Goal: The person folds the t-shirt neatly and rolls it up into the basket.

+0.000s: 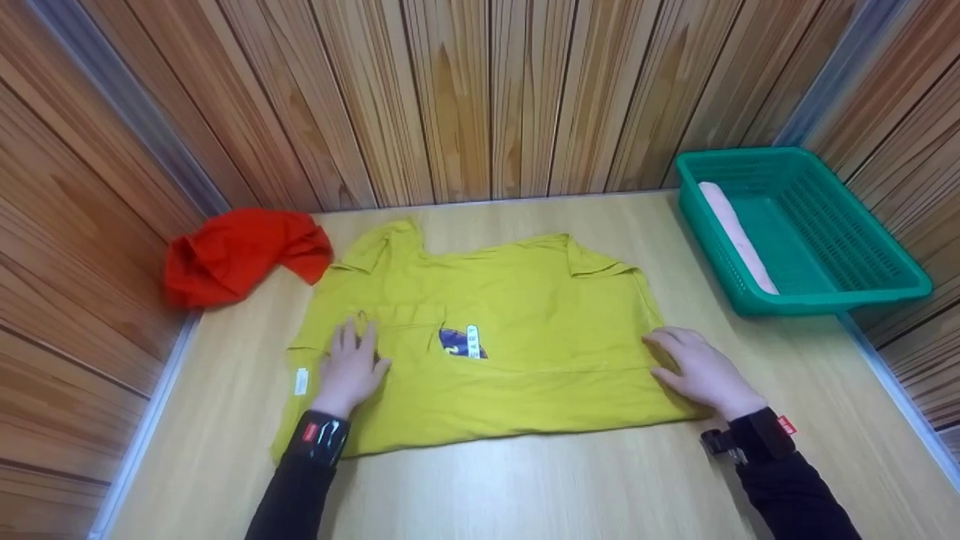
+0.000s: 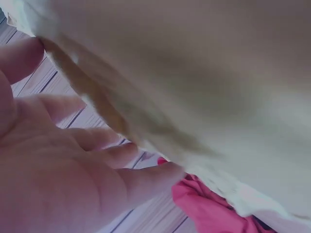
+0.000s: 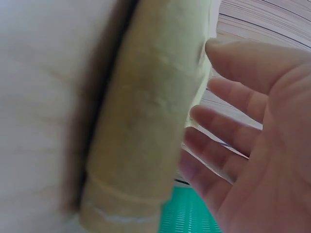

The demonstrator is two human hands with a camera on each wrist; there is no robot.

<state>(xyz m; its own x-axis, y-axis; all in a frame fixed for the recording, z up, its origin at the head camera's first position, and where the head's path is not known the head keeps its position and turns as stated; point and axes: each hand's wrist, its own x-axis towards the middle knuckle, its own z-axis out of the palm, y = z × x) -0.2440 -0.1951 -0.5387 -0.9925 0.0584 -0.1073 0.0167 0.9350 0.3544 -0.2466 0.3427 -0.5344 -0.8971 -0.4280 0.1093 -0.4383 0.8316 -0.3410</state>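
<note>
A mustard-yellow shirt (image 1: 517,300) lies spread and folded over on the table, with a pocket, a dark printed patch (image 1: 461,343) and a small white label (image 1: 301,381). My left hand (image 1: 349,371) rests on its left part below the pocket, fingers spread. In the left wrist view the fingers (image 2: 150,182) are loosely extended along the fabric. My right hand (image 1: 697,367) touches the shirt's right edge with relaxed fingertips. In the right wrist view the thumb (image 3: 243,58) and fingers meet the folded yellow fabric (image 3: 150,107) without curling round it.
A crumpled red cloth (image 1: 240,255) lies at the back left against the wall. At the back right stands a green plastic basket (image 1: 847,304), with a pale pink folded cloth (image 1: 739,236) along its left side. Wood-panelled walls (image 1: 517,97) enclose the table's back and sides.
</note>
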